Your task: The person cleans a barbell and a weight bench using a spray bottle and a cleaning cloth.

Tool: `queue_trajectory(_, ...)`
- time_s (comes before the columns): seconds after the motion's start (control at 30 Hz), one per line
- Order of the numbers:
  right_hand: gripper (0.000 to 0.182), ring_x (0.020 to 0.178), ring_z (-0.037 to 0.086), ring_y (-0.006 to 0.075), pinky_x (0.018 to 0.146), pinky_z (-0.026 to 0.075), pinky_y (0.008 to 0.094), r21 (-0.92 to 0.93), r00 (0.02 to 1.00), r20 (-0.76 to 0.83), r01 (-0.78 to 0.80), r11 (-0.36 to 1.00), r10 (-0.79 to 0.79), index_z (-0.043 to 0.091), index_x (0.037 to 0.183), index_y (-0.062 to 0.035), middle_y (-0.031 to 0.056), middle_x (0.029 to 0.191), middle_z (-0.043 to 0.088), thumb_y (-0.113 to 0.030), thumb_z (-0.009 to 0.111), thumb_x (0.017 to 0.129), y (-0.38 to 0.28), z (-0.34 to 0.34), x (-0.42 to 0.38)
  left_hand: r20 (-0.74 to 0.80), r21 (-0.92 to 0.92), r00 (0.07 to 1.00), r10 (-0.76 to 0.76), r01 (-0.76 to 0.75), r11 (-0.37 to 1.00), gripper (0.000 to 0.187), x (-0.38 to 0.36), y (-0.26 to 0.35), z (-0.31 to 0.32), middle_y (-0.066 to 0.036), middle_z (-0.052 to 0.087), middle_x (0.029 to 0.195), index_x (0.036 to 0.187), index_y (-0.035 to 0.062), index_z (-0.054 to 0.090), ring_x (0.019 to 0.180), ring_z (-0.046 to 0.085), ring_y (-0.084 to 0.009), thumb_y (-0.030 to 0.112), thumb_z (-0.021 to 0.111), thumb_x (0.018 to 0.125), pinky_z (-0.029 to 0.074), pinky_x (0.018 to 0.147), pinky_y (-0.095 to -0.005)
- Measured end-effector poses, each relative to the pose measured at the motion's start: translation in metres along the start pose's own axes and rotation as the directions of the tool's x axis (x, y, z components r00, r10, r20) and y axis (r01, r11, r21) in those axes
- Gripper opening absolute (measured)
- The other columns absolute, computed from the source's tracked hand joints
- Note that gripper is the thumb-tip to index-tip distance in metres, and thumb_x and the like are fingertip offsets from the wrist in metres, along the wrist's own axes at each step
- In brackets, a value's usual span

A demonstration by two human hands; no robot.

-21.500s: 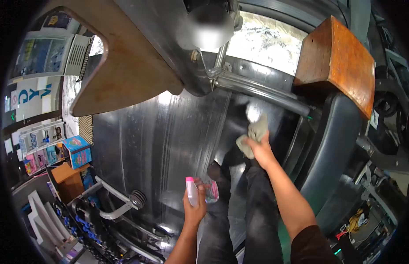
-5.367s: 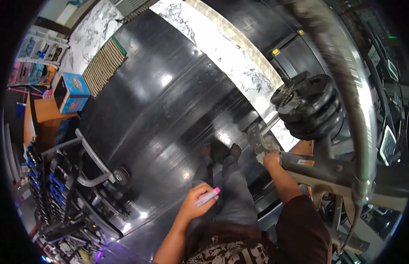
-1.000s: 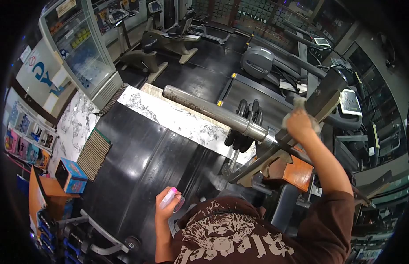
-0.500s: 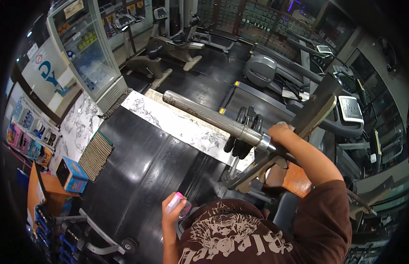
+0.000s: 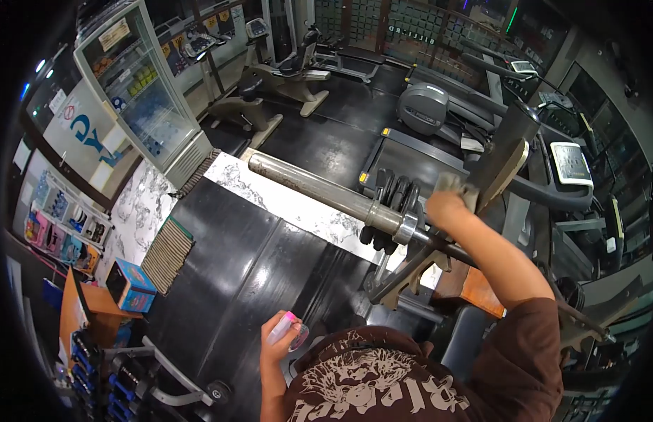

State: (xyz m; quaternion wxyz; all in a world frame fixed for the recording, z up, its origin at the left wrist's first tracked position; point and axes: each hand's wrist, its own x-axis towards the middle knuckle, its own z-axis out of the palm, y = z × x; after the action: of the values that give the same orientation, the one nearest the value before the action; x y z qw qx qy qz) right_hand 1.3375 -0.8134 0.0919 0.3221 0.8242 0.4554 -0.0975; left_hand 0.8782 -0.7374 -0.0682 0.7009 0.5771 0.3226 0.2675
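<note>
My left hand [image 5: 273, 336] is closed around a small spray bottle [image 5: 290, 321] with a pink and white top and a see-through body, held low in front of my shirt. My right hand [image 5: 446, 209] is raised over the bar and grips a greyish cloth [image 5: 456, 186], somewhat blurred. Beside that hand, the rack's dark upright [image 5: 506, 158] rises with a worn edge. The barbell [image 5: 326, 197] lies across the rack, its thick worn sleeve pointing left. Black grip handles [image 5: 393, 193] show behind and under the sleeve.
A padded bench [image 5: 458, 344] and a brown wooden box [image 5: 474, 288] are below the bar. Treadmills [image 5: 411, 165] and exercise bikes [image 5: 260, 105] stand beyond. A drinks fridge [image 5: 140, 91] is at the left. A dumbbell rack [image 5: 172, 380] occupies the lower left.
My right hand has moved slightly up with the cloth, which now shows more above the fingers. My left hand still holds the spray bottle. The whole view has shifted a little.
</note>
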Motion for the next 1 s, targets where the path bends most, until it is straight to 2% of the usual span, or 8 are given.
queue_trajectory(0.07, 0.026, 0.107, 0.070, 0.0364, 0.092, 0.055, 0.0458, 0.143, 0.984, 0.063, 0.154, 0.978, -0.164, 0.076, 0.106, -0.0021, 0.0195, 0.116, 0.072, -0.011, 0.060, 0.088, -0.003, 0.024, 0.014, 0.022, -0.014, 1.000, 0.002, -0.002, 1.000, 0.013, -0.004, 0.000, 0.009, -0.008, 0.068, 0.090, 0.095, -0.0014, 0.066, 0.074, 0.062, -0.0110, 0.003, 0.071, 0.085, 0.051, 0.068, -0.0256)
queue_trajectory(0.27, 0.028, 0.109, 0.070, 0.0347, 0.091, 0.056, 0.0420, 0.156, 0.984, 0.062, 0.155, 0.976, -0.166, 0.077, 0.107, -0.0037, 0.0205, 0.116, 0.072, -0.012, 0.060, 0.087, -0.003, 0.018, 0.013, -0.039, -0.049, 0.996, -0.082, 0.080, 0.996, 0.010, -0.034, 0.008, 0.038, -0.003, 0.065, 0.088, 0.094, -0.0006, 0.067, 0.079, 0.060, -0.0083, 0.001, 0.070, 0.084, 0.048, 0.072, -0.0235)
queue_trajectory(0.53, 0.031, 0.114, 0.069, 0.0316, 0.095, 0.051, 0.0471, 0.085, 0.987, 0.056, 0.144, 0.986, -0.149, 0.075, 0.115, -0.0045, 0.0152, 0.124, 0.071, -0.017, 0.057, 0.093, 0.003, -0.012, -0.027, -0.179, 0.035, 0.979, -0.100, 0.108, 0.994, 0.010, -0.083, -0.006, 0.061, -0.001, 0.065, 0.086, 0.093, 0.0009, 0.069, 0.079, 0.060, -0.0085, 0.002, 0.070, 0.083, 0.047, 0.072, -0.0237)
queue_trajectory(0.63, 0.028, 0.111, 0.069, 0.0299, 0.094, 0.051, 0.0467, -0.088, 0.973, -0.122, 0.186, 0.979, -0.196, 0.076, 0.111, -0.0058, 0.0134, 0.118, 0.073, -0.017, 0.057, 0.093, 0.015, -0.022, -0.060, -0.214, -0.046, 0.967, -0.137, 0.130, 0.990, 0.011, -0.104, -0.006, 0.069, -0.002, 0.066, 0.087, 0.094, 0.0005, 0.068, 0.078, 0.060, -0.0090, 0.002, 0.070, 0.083, 0.048, 0.071, -0.0242)
queue_trajectory(0.73, 0.027, 0.111, 0.068, 0.0288, 0.093, 0.051, 0.0442, -0.115, 0.962, -0.169, 0.195, 0.974, -0.213, 0.077, 0.106, -0.0073, 0.0113, 0.112, 0.074, -0.017, 0.056, 0.093, 0.031, -0.043, -0.100, -0.198, -0.076, 0.974, -0.107, 0.094, 0.993, 0.011, -0.116, -0.010, 0.069, -0.003, 0.067, 0.088, 0.095, 0.0005, 0.068, 0.078, 0.061, -0.0093, 0.002, 0.071, 0.084, 0.049, 0.070, -0.0246)
queue_trajectory(0.87, 0.028, 0.104, 0.068, 0.0339, 0.094, 0.053, 0.0393, 0.085, 0.815, -0.466, 0.428, 0.900, -0.343, 0.076, 0.102, -0.0021, 0.0165, 0.102, 0.073, -0.002, 0.062, 0.079, 0.051, -0.037, -0.152, -0.131, -0.024, 0.990, -0.051, 0.048, 0.999, 0.012, -0.133, -0.015, 0.061, -0.007, 0.069, 0.093, 0.095, -0.0001, 0.067, 0.080, 0.063, -0.0116, 0.002, 0.071, 0.084, 0.051, 0.071, -0.0262)
queue_trajectory(0.9, 0.034, 0.104, 0.066, 0.0371, 0.096, 0.052, 0.0399, 0.194, 0.706, -0.625, 0.554, 0.810, -0.333, 0.074, 0.101, 0.0009, 0.0196, 0.101, 0.072, 0.007, 0.060, 0.070, 0.051, -0.026, -0.164, -0.107, -0.002, 0.993, -0.041, 0.041, 0.999, 0.012, -0.138, -0.014, 0.059, -0.009, 0.069, 0.095, 0.095, -0.0005, 0.066, 0.081, 0.063, -0.0127, 0.002, 0.071, 0.084, 0.051, 0.072, -0.0269)
queue_trajectory(1.0, 0.038, 0.108, 0.064, 0.0386, 0.097, 0.051, 0.0410, 0.440, 0.652, -0.717, 0.698, 0.565, -0.247, 0.072, 0.101, 0.0006, 0.0195, 0.106, 0.071, 0.011, 0.055, 0.068, 0.030, 0.000, -0.220, -0.037, 0.023, 0.999, -0.008, 0.009, 1.000, 0.012, -0.158, -0.011, 0.054, -0.008, 0.068, 0.095, 0.094, 0.0002, 0.066, 0.082, 0.063, -0.0122, 0.003, 0.073, 0.085, 0.050, 0.073, -0.0267)
